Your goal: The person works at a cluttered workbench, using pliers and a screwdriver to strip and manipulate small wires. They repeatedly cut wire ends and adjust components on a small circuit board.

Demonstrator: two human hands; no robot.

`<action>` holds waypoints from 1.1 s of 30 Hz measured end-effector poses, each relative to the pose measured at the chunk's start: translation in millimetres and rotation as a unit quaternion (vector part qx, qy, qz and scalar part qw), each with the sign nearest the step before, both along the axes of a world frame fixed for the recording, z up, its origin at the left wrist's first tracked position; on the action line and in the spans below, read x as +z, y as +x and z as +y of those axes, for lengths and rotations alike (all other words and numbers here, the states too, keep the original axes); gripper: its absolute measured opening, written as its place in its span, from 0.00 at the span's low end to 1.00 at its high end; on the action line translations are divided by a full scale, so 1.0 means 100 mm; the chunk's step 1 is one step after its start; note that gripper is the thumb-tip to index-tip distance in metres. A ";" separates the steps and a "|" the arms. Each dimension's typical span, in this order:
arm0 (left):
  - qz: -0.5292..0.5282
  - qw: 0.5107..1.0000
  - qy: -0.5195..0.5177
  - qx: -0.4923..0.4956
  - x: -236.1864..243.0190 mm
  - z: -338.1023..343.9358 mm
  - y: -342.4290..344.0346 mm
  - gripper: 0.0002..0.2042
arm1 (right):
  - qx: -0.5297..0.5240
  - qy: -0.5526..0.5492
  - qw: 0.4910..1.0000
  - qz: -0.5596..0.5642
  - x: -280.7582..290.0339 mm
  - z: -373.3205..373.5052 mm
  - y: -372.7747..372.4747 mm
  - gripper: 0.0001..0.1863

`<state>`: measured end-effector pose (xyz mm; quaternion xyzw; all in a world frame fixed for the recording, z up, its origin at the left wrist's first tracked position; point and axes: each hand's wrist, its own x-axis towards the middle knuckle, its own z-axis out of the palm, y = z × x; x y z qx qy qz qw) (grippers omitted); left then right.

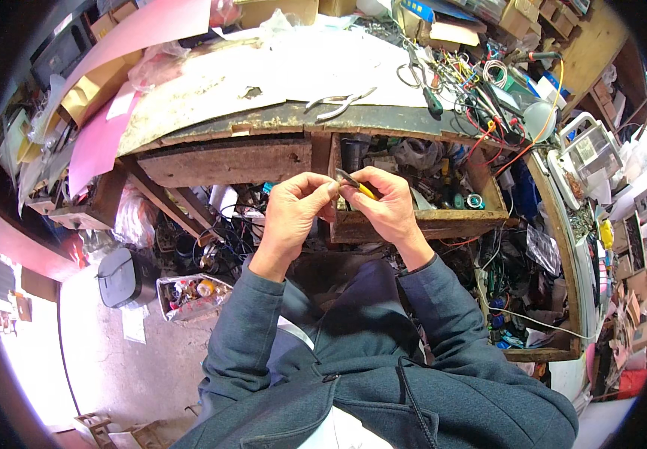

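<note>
My right hand (388, 207) is closed around a small tool with a black and yellow handle (366, 191); its exact kind is hard to make out. My left hand (297, 213) pinches thumb and forefinger together right beside the tool's dark tip. Whatever lies in that pinch is too small to name. Both hands meet in front of the bench, partly over an open drawer (422, 224) full of mixed parts. On the bench edge beyond them lie metal pliers (342, 103) with their handles spread.
White sheeting (241, 78) covers much of the bench. A tangle of wires and tools (488, 93) sits at the right, near dark-handled pliers (430, 97). Below left stand a black bin (125, 277) and a box of odds and ends (192, 295). Pink sheets (95, 153) hang at the left.
</note>
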<state>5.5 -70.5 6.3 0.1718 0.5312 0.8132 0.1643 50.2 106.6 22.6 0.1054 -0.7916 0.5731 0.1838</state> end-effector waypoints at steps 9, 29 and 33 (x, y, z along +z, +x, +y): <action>-0.034 0.998 -0.036 -0.036 0.09 -0.03 0.05 0.09 | -0.022 0.095 0.992 0.083 0.03 0.01 0.01 0.09; 0.121 0.985 -0.105 0.067 0.05 0.04 0.12 0.06 | -0.058 0.031 0.998 0.011 0.05 -0.10 0.06 0.09; 0.251 0.940 -0.193 0.131 0.12 0.02 0.16 0.05 | -0.084 0.148 0.984 0.060 0.17 -0.12 0.10 0.11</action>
